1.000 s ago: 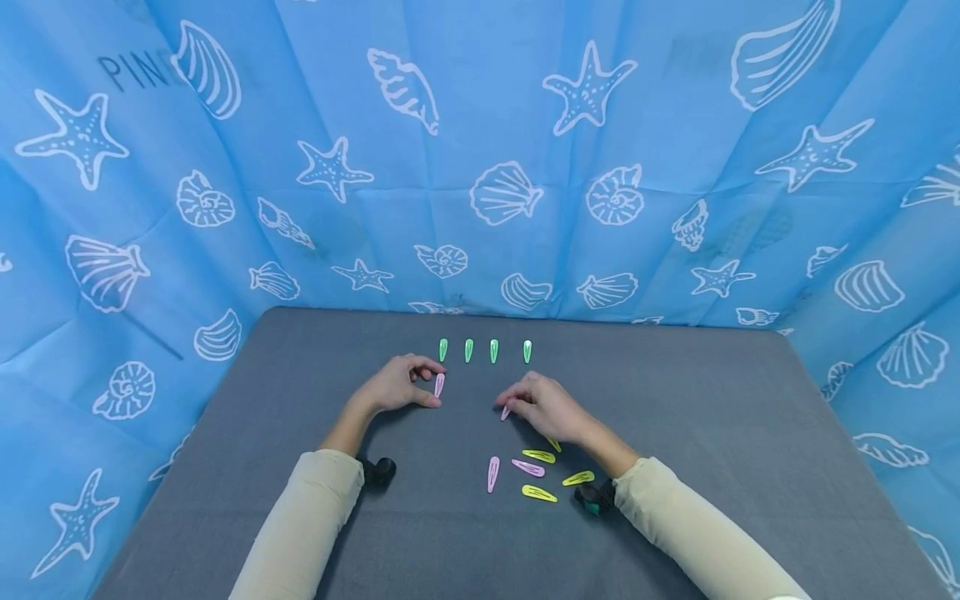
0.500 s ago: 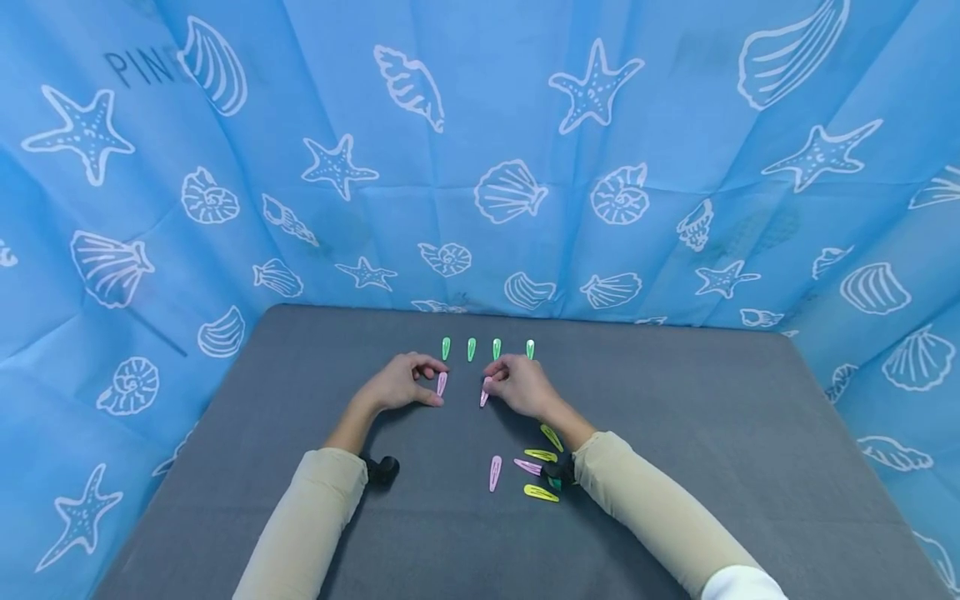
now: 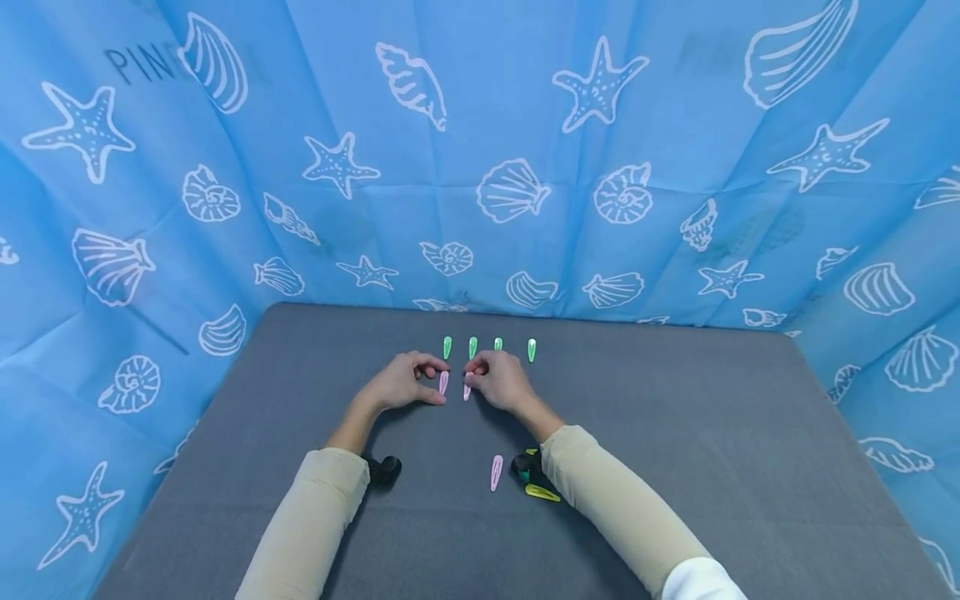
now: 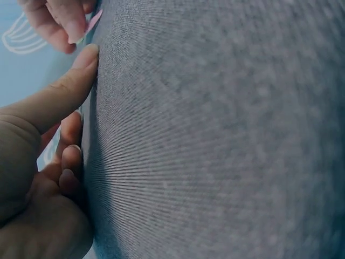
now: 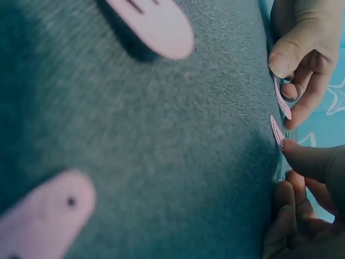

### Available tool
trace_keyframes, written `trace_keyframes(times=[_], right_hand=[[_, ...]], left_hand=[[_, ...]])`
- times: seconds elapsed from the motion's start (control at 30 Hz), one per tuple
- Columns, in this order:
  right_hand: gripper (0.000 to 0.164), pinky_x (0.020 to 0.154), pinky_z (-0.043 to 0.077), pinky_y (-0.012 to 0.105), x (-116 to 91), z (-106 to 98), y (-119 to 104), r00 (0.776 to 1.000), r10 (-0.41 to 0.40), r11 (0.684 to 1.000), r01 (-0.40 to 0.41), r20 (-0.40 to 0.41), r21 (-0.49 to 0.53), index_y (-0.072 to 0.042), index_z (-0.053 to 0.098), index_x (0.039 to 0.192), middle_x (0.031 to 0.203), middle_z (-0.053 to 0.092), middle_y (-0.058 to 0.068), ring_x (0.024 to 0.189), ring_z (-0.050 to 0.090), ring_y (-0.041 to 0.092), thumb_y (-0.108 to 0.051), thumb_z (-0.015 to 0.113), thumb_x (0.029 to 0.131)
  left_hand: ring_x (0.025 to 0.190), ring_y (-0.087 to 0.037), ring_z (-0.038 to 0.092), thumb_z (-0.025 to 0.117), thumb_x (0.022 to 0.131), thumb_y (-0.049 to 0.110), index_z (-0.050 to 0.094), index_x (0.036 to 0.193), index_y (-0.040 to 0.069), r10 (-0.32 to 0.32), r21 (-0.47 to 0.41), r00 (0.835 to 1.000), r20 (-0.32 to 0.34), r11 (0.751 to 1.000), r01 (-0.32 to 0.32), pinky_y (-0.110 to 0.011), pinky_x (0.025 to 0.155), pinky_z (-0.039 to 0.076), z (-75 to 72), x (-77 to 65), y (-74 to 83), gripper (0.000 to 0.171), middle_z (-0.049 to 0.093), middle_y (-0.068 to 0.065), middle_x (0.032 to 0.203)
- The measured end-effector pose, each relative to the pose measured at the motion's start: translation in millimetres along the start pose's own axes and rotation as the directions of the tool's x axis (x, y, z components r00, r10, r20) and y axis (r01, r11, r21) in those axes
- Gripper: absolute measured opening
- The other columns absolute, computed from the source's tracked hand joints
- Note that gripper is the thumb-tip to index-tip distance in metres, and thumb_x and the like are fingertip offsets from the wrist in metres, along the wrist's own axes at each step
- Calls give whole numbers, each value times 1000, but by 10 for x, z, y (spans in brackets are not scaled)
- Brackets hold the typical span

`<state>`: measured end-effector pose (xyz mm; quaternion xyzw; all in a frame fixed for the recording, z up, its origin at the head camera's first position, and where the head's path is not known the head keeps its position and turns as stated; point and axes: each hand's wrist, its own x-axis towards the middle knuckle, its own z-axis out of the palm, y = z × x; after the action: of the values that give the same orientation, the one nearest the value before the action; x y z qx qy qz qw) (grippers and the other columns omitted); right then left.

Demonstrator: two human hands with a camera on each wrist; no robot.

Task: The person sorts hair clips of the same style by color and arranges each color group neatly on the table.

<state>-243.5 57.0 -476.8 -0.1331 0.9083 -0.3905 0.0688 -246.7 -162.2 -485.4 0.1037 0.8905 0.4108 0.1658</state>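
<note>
On the grey table, a pink snap hair clip [image 3: 444, 382] lies between the thumb and forefinger of my left hand [image 3: 405, 382], which hold it by its two ends. Just to its right, my right hand [image 3: 501, 382] pinches a second pink hair clip [image 3: 467, 387] between thumb and fingertips, low over the cloth. In the right wrist view both clips, the left one [image 5: 282, 100] and the right one [image 5: 276, 131], lie nearly end to end with a small gap. Behind the hands runs a row of several green hair clips [image 3: 447, 347], partly covered by my right fingers.
Nearer me lie a loose pink clip [image 3: 497, 472] and a yellow clip [image 3: 542, 492]. My right wrist's black camera [image 3: 525, 468] and sleeve [image 3: 600, 492] hide other clips there. A blue shell-print curtain [image 3: 517, 250] hangs behind the table's far edge.
My right hand has moved left, bringing its pink clip beside the one at my left hand. The left hand stays in place. My right forearm now covers more of the loose clips.
</note>
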Motion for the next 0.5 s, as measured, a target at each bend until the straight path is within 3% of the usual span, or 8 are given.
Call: trace_keyframes(times=[0.3, 0.5], right_hand=[[12, 71, 45, 31, 15, 39, -28, 1000, 24, 997, -23, 6, -75, -10, 75, 106, 88, 68, 2, 77, 58, 15, -15, 70, 97], [22, 84, 53, 41, -54, 18, -75, 999, -40, 982, 37, -15, -186, -10, 74, 118, 103, 69, 6, 93, 64, 20, -19, 67, 99]], left_hand=[[97, -22, 48, 91, 77, 24, 72, 122, 19, 4, 2, 1000, -11, 1000, -4, -35, 80, 38, 5, 6, 21, 49, 58, -5, 106], [95, -21, 47, 90, 78, 24, 72, 123, 18, 13, 0, 1000, -10, 1000, -13, -34, 79, 38, -2, -3, 4, 49, 58, -6, 106]])
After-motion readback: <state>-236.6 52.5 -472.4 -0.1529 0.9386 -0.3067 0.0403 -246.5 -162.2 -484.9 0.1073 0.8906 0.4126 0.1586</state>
